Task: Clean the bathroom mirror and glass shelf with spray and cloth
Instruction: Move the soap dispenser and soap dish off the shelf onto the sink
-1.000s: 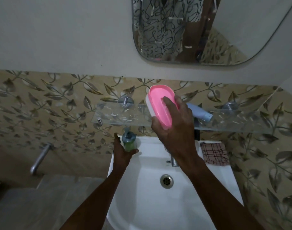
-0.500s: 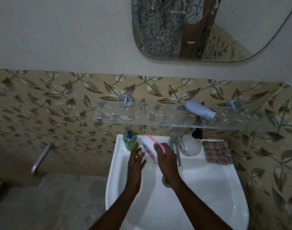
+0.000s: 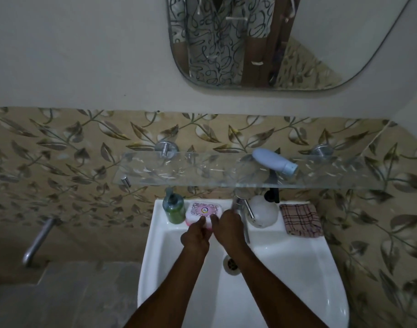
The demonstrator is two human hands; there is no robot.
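The pink and white soap box (image 3: 202, 210) rests on the back ledge of the white sink (image 3: 297, 268), right of a green soap dispenser (image 3: 173, 209). My left hand (image 3: 195, 235) and my right hand (image 3: 228, 227) both hold its front edge. The glass shelf (image 3: 202, 171) hangs above, bearing only a pale blue bottle (image 3: 273, 163) lying on its side. A white spray bottle (image 3: 263, 210) with a black trigger stands right of the tap, and a checked cloth (image 3: 301, 220) lies on the ledge's right end. The mirror (image 3: 285, 39) is on the wall at the top.
A chrome tap (image 3: 241, 209) stands between my right hand and the spray bottle. The drain (image 3: 231, 263) sits mid-basin. Leaf-patterned tiles cover the wall. A metal pipe (image 3: 37, 242) juts out at the lower left above a grey surface.
The soap box came off the glass shelf in my right hand and went down to the sink ledge. My left hand moved from the green dispenser onto the box.
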